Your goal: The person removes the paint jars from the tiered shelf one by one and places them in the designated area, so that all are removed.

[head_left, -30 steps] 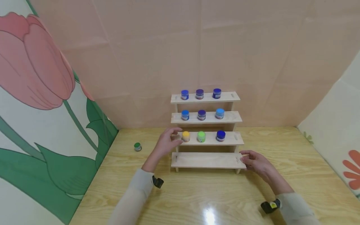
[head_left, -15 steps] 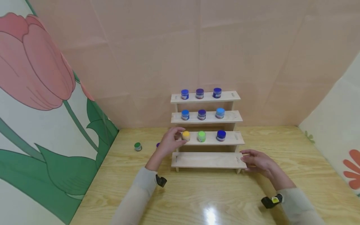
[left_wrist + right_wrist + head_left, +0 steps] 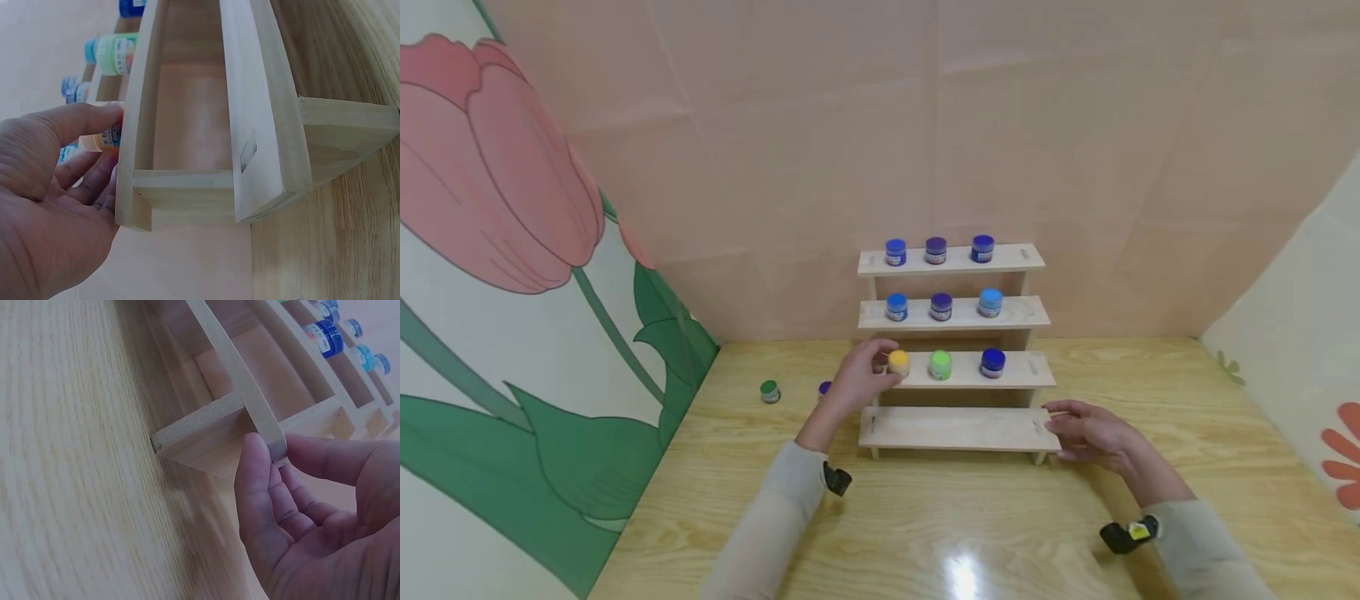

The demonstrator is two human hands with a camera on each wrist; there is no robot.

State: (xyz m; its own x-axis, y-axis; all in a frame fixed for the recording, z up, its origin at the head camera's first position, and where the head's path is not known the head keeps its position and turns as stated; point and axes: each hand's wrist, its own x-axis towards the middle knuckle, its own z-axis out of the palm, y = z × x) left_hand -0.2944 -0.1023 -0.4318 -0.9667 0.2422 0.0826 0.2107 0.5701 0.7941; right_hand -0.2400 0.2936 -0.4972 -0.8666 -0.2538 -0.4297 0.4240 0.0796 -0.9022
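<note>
A four-step wooden display stand (image 3: pixel 955 427) stands on the table. My left hand (image 3: pixel 859 379) pinches the yellow-lidded paint jar (image 3: pixel 898 363) at the left end of its third step from the top. In the left wrist view the thumb lies across that jar (image 3: pixel 110 136), with the other fingers curled behind it. A light green jar (image 3: pixel 940 365) and a dark blue jar (image 3: pixel 992 362) sit to its right on the same step. My right hand (image 3: pixel 1093 437) grips the right end of the bottom step, whose board edge (image 3: pixel 250 387) lies between thumb and fingers.
Blue and purple jars (image 3: pixel 941 307) line the two upper steps. On the table (image 3: pixel 880 517) to the left are a green-lidded jar (image 3: pixel 770 392) and a purple-lidded jar (image 3: pixel 825 388), partly hidden by my left forearm. A peach backdrop (image 3: pixel 775 208) hangs behind.
My left hand has moved slightly right, and its fingers have closed on the yellow-lidded jar. The purple-lidded jar has come into sight beside the left forearm. My right hand stays at the step's end.
</note>
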